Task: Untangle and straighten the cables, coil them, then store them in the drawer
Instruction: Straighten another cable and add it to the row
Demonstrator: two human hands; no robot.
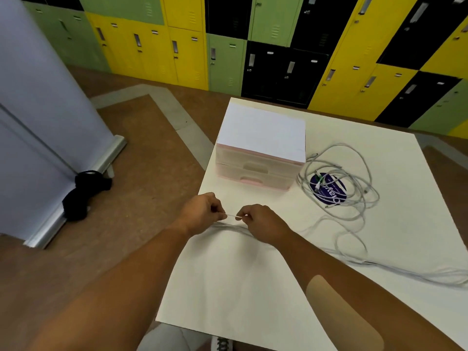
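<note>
A tangle of grey-white cables (339, 181) lies on the white table (240, 287), right of a small white and pink drawer unit (258, 158) whose two drawers are closed. Strands trail from the tangle toward the table's right edge and leftward under my hands. My left hand (202, 214) and my right hand (260, 221) are close together in front of the drawer unit. Each pinches one end of a short taut stretch of thin white cable (231, 216) just above the table.
A dark blue round sticker (329, 192) lies on the table under the tangle. A black bag (83, 193) sits on the brown floor by a grey partition's metal foot at the left. Coloured lockers line the back wall.
</note>
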